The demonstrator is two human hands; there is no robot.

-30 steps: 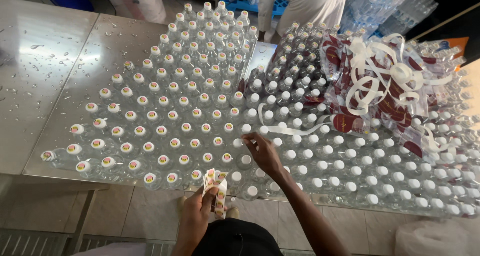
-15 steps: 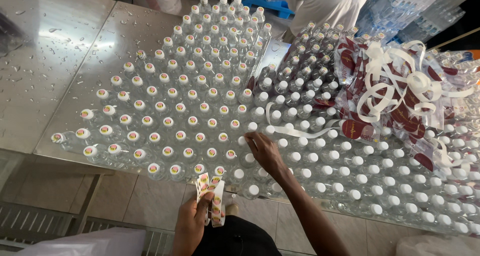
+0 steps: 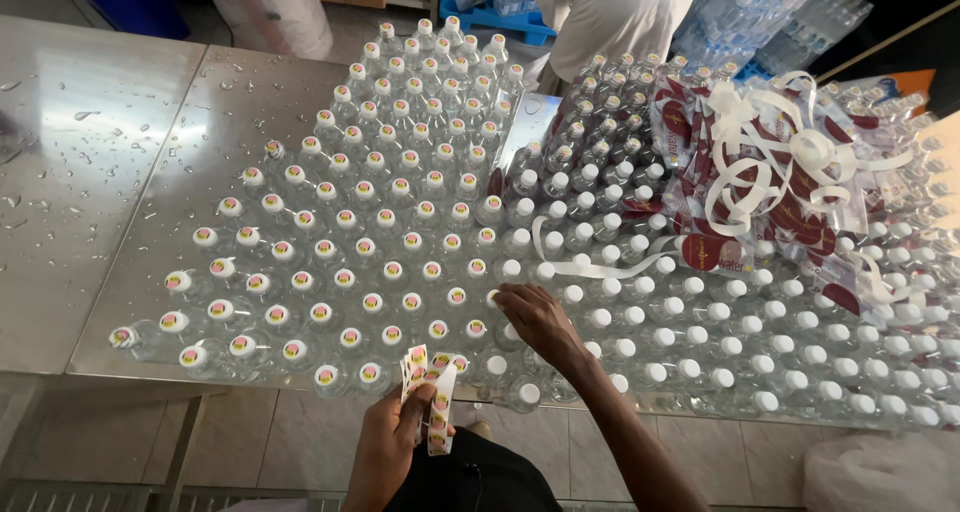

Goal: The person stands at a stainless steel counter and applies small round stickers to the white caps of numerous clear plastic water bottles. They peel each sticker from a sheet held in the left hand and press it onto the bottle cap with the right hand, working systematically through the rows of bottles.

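Many clear plastic bottles with white caps (image 3: 640, 317) stand packed on a steel table (image 3: 90, 262). Those on the left (image 3: 330, 247) carry round pink-and-yellow stickers on their caps. My left hand (image 3: 390, 442) holds a strip of the same round stickers (image 3: 432, 387) at the table's near edge. My right hand (image 3: 535, 317) rests on the caps near the front, fingertips pressing on a cap at the border between stickered and plain bottles; whether a sticker is under the fingers is hidden.
A heap of dark red labels and tangled white backing tape (image 3: 770, 172) lies on the bottles at the right. Another person in white (image 3: 610, 12) stands behind the table. Water drops dot the wet steel surface at left. More packed bottles (image 3: 760, 17) are stacked behind.
My right hand has stayed on the caps, shifting slightly along the front rows. The camera view has moved a little. The sticker strip stays in my left hand.
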